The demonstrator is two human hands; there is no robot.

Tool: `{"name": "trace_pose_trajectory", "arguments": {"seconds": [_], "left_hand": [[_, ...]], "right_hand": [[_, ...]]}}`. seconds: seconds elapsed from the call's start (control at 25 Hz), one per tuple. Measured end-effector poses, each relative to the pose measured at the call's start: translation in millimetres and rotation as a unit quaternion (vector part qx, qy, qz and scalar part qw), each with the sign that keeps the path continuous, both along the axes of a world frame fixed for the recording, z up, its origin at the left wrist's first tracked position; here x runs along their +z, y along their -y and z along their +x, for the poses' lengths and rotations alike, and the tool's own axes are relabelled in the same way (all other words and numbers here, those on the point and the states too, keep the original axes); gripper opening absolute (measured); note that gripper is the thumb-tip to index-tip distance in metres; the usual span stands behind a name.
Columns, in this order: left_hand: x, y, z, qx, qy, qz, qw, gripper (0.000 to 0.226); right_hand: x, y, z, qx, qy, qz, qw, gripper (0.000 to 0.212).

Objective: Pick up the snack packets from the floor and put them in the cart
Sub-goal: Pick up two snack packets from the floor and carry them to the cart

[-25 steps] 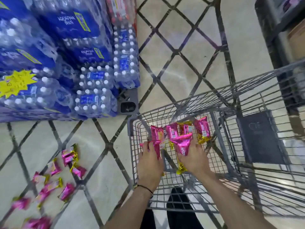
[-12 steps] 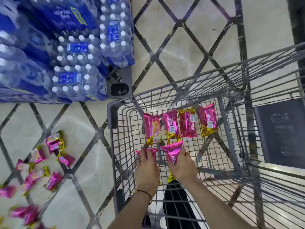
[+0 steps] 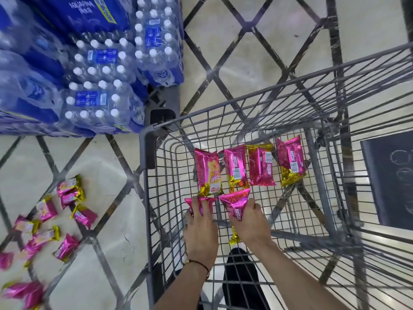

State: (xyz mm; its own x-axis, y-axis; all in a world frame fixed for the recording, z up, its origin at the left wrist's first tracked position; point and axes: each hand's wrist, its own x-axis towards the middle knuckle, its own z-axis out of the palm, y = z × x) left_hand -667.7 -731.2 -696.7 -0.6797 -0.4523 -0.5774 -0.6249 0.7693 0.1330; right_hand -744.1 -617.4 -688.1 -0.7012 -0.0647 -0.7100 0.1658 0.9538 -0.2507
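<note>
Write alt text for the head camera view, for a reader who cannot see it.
A person's left grip and right grip each hold a pink snack packet inside a wire cart, beside a row of four packets lying on its base. More packets lie scattered on the floor to the left, near packs of bottled water.

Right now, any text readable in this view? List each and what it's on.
"AQUAFINA": upside down on the blue water bottle pack.
Snack packets: white lettering, too blurred to read.
Small water pack labels: too small to read.
Dark panel on the cart: faint marks, unreadable.
</note>
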Motion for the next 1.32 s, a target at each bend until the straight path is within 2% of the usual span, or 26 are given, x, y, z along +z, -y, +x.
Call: {"name": "trace_pose_trajectory", "arguments": {"seconds": [0.24,0.44,0.72,0.88,1.04,1.16,1.32], "left_hand": [[21.0,-0.4,-1.5,0.010,-0.007,0.026,1.000,0.069],[75.4,6.1,-9.8,-0.001,-0.029,0.021,0.999,0.063],[234.5,43.3,-48.6,-0.064,-0.152,-0.050,0.985,0.071],[329.4,83.6,-47.8,-0.045,-0.245,-0.118,0.961,0.057],[412.9,129.6,-16.4,0.000,-0.274,-0.192,0.942,0.059],[460.0,159.8,24.4,0.056,-0.287,-0.239,0.926,0.058],[509.3,201.4,119.3,0.137,-0.300,-0.308,0.892,0.061]], "right_hand": [[22.5,-8.3,2.2,0.011,0.010,-0.002,1.000,0.064],[78.6,-14.7,-9.3,0.067,-0.042,-0.008,0.997,0.058],[231.2,-1.5,-61.9,0.143,-0.172,-0.080,0.971,0.048],[327.5,28.6,-89.3,0.253,-0.279,-0.108,0.920,0.045],[419.2,86.5,-89.7,0.359,-0.383,-0.139,0.840,0.048],[460.3,138.2,-71.0,0.413,-0.419,-0.157,0.793,0.056],[511.6,213.9,-0.8,0.477,-0.450,-0.203,0.727,0.059]]}}
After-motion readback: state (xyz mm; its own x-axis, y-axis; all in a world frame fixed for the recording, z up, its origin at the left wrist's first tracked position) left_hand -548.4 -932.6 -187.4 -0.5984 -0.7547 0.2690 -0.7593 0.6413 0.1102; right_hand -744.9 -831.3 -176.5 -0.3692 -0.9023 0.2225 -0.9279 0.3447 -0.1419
